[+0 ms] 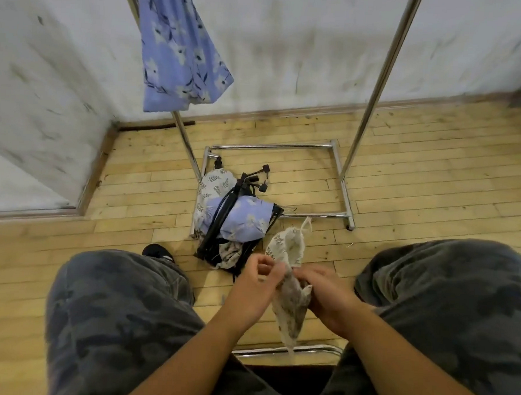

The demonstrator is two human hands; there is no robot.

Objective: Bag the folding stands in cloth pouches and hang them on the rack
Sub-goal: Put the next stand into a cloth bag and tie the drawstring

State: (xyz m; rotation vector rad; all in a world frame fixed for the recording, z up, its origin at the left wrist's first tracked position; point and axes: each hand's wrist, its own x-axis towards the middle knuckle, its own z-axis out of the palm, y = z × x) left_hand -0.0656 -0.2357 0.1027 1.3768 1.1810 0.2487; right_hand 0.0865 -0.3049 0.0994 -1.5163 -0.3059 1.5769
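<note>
Between my knees I hold a beige leaf-print cloth pouch [290,292], its drawstring end pointing away from me. My left hand [256,284] pinches its left edge and my right hand [323,294] grips its right side. On the floor ahead lies a pile: black folding stands [221,222], a blue floral pouch [246,217] and a white leaf-print pouch [216,184]. A blue floral pouch [176,48] hangs from the metal rack [380,76] at the upper left.
The rack's chrome base frame [343,198] rests on the wooden floor near a white wall corner. My knees in camouflage trousers flank the hands, with a black shoe [158,251] at left. A chrome chair rail [287,351] shows below the pouch.
</note>
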